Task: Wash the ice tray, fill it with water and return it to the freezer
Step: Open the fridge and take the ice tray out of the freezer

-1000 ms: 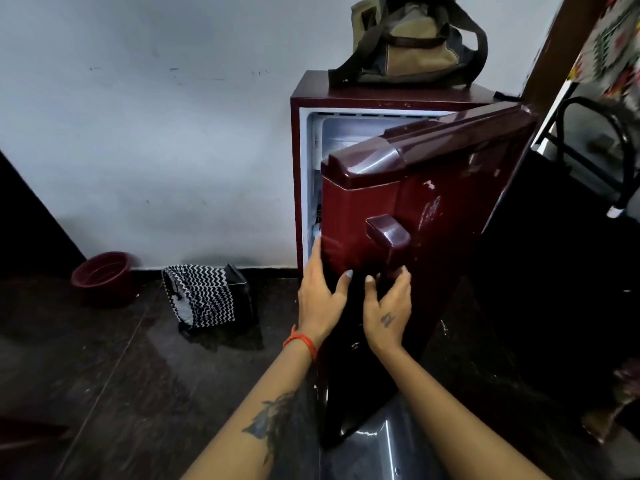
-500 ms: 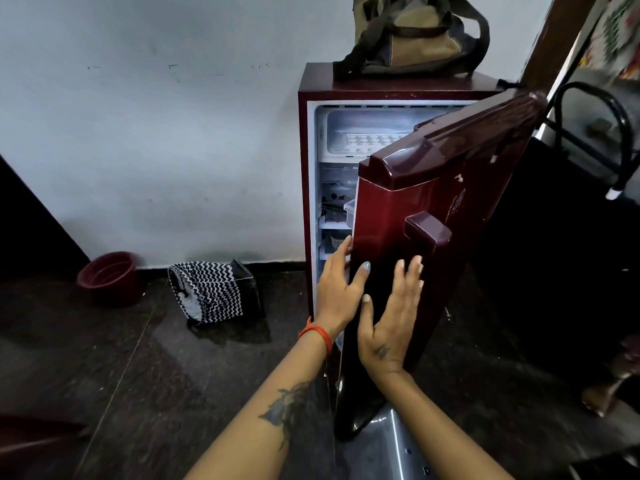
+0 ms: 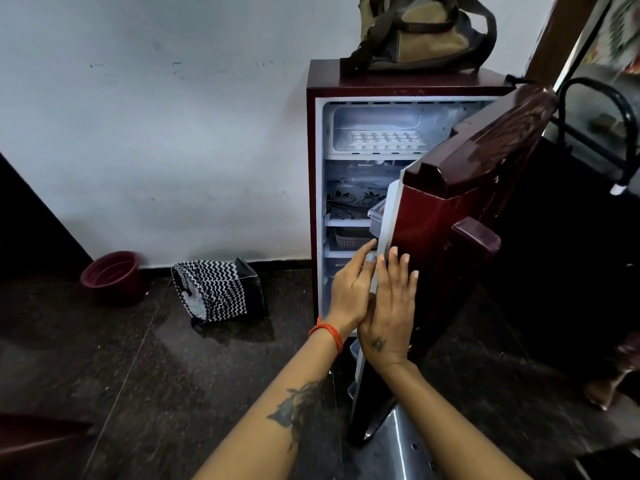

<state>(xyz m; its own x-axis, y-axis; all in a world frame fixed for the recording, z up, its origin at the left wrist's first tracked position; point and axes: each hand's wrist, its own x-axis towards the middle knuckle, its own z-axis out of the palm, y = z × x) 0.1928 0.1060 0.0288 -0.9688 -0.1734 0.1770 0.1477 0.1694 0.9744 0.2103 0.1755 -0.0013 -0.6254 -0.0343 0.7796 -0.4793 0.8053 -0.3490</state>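
The maroon fridge (image 3: 408,85) stands against the wall with its door (image 3: 446,244) partly open. Both hands meet at the door's free edge: the left hand (image 3: 349,292) on its pale inner rim, the right hand (image 3: 389,315) flat on its outer face. In the fridge's top compartment lies a white ice tray (image 3: 384,139). A khaki bag (image 3: 420,32) sits on the fridge.

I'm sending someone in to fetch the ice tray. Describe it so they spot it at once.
Find the small maroon fridge against the white wall, with a canvas bag on top and its door swung partly open. Look into the top freezer compartment: the ice tray lies flat on its floor. It is white, with rows of small cube pockets, unlike the mesh basket below.
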